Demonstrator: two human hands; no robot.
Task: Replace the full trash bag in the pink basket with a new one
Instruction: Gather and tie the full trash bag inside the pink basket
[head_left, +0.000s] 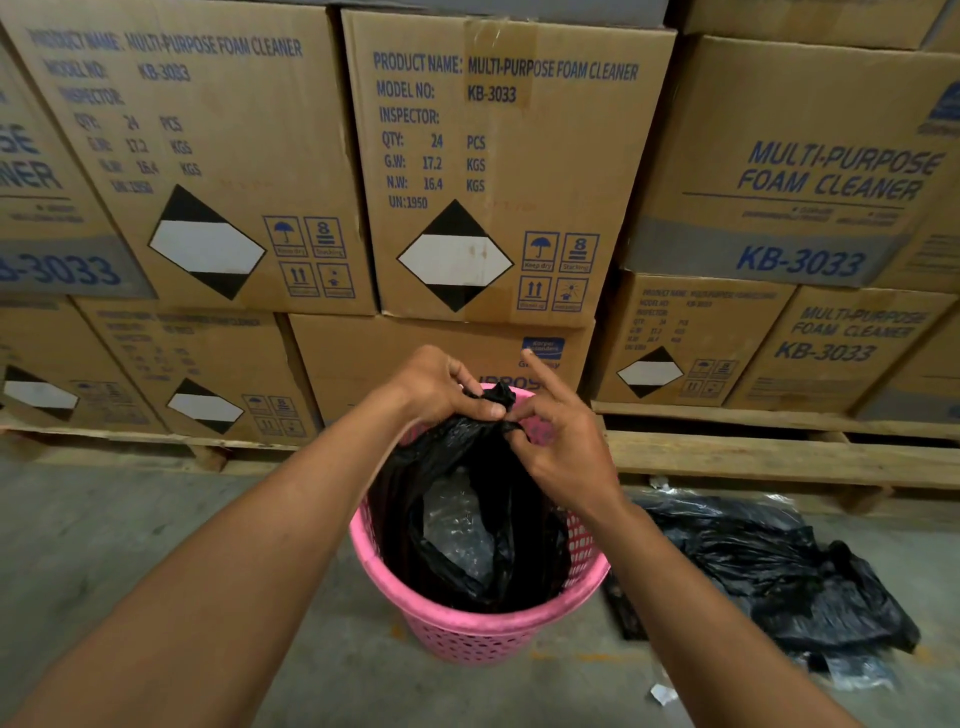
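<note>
- While you've got both hands up at the far rim, the full trash bag (524, 551) sits inside the pink basket (467, 640), which stands upright on the concrete floor (104, 509) in front of the stacked cartons (493, 166).
- L side: your left hand (441, 387) has its fingers curled, thumb pressed down, pinching the gathered neck (501, 397) of black plastic. A tuft of it pokes up just past the thumb.
- R side: your right hand (566, 447) pinches the same neck btwn thumb and lower fingers. The index finger (545, 376) sticks out straight, holding nothing.
- Key relation: the neck lies directly btwn the two hands, running roughly L-to-R, w/ the hands almost touching. The bag body hangs down and toward you from there, so any lift goes straight up out of the basket.
- Near side of the bag mouth gapes open and clear plastic waste shows inside. My read: the tie-off isn't done yet.
- Neither hand is clearly closer to the neck; both have it.
- Spare black bags (769, 571) lie in a heap on the floor just R of the basket, nearer your right hand, so that's prob. the one to reach for the new liner.
- Risk: thin plastic, so a hard pull at the neck could tear it.
</note>
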